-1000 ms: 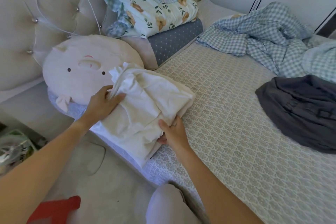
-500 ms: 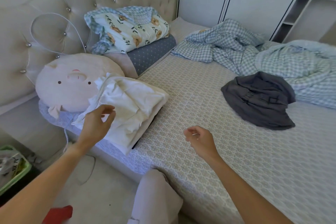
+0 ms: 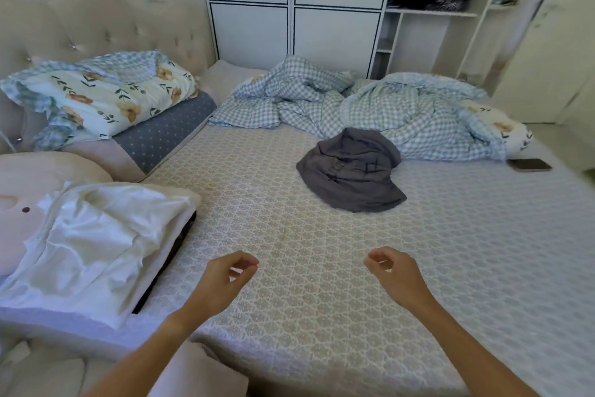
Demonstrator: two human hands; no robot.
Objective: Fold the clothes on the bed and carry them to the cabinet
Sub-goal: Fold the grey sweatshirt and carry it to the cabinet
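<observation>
The bed [image 3: 289, 235] carries a grey garment [image 3: 351, 171], checked quilt [image 3: 386, 106], phone [image 3: 529, 164].

Our two bare forearms with no sleeves in sight, slender wrists, left hand [image 3: 225, 280] and right hand [image 3: 394, 272] without rings or watch, pale trouser knee at the frame's lower middle

matt grey garment [image 3: 352, 171], perhaps cotton, tufted headboard [image 3: 96, 26]

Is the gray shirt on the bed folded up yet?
No. The gray shirt lies crumpled in a loose heap on the bed, and neither hand touches it.
</observation>
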